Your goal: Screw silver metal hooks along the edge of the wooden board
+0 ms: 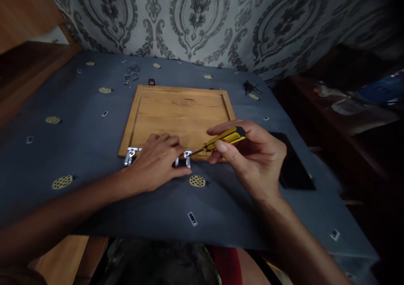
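Observation:
My right hand grips a yellow and black screwdriver. The screwdriver slants down to the left, its tip at a silver metal hook fitting on the near edge of a framed wooden board. Across that same edge lies my left hand, its fingers bent over the board and its thumb stretched along the front beside the fitting. It appears to hold the fitting against the board and hides its middle part. Another silver hook end shows to the left of this hand.
Loose metal bits lie behind the board at left, near a small black item. A dark flat panel lies to the right, and a black object farther back. A patterned cloth covers the table.

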`<state>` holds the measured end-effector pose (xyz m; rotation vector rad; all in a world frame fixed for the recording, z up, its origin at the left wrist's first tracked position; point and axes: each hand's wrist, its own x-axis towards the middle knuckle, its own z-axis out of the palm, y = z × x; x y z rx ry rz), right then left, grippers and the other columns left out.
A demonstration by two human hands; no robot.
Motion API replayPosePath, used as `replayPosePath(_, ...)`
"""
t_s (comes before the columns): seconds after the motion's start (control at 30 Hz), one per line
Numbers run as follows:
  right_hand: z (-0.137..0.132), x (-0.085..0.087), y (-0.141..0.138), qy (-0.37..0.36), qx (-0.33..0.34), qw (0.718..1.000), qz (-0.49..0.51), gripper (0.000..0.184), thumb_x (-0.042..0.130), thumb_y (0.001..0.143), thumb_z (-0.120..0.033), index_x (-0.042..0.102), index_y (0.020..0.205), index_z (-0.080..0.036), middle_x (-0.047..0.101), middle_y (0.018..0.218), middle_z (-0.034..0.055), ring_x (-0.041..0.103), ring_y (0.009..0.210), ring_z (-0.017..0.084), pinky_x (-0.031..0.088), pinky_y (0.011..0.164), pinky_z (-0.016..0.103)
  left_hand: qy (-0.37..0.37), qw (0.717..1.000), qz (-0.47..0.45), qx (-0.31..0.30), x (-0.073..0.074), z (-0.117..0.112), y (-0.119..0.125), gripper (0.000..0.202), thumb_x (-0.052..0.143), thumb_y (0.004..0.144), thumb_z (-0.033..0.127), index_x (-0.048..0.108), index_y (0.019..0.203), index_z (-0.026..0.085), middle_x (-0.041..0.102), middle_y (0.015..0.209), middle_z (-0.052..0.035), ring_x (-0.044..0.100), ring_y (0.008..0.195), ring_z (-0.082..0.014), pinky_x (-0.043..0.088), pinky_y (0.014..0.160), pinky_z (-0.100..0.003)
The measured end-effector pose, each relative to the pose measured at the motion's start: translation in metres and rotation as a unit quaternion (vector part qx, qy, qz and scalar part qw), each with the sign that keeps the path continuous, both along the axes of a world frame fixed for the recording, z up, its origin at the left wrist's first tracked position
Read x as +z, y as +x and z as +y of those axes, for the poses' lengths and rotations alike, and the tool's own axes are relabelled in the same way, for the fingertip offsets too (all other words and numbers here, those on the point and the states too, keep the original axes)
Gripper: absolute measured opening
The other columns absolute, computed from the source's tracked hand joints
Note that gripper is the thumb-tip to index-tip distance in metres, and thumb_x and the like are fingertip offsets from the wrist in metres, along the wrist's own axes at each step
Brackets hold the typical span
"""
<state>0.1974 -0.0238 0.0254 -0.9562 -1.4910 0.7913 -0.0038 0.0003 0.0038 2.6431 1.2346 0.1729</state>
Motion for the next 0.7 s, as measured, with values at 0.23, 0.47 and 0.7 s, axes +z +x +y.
replayPosePath(0.23,0.006,0.006,-0.004,-0.039,0.027,0.999,0.019,0.026,0.084,0.082,-0.043,0.07,0.093,-0.024,0.076,0.086,-0.0014,0.067,0.049,0.009,0.06,0.051,0.024,-0.005,1.0,0.012,-0.003,0.002,0.001,0.001,0.038,0.074,0.091,0.052,0.074,0.108,0.018,0.069,0.104,-0.0072,0.061,0.106,-0.0305,0.044,0.09,-0.044)
replayPosePath(0.47,0.015,0.015,-0.006,-0.068,0.09,0.993,-0.042,0.027,0.08,0.086,-0.046,0.072,0.092,-0.02,0.076,0.087,0.0019,0.071,0.057,0.011,0.062,0.056,0.025,0.012,1.0,0.0,-0.009,-0.003,0.001,0.0,0.04,0.075,0.09,0.052,0.075,0.109,0.017,0.069,0.102,-0.0074,0.062,0.103,-0.0299,0.043,0.089,-0.043)
replayPosePath(0.7,0.015,0.005,-0.016,-0.053,0.04,0.998,0.016,0.036,0.087,0.077,-0.046,0.061,0.082,-0.022,0.075,0.079,-0.0031,0.063,0.045,0.007,0.055,0.042,0.02,0.006,1.0,0.002,-0.002,-0.001,-0.001,0.001,0.041,0.074,0.091,0.052,0.075,0.112,0.017,0.068,0.105,-0.0079,0.06,0.107,-0.031,0.043,0.091,-0.045)
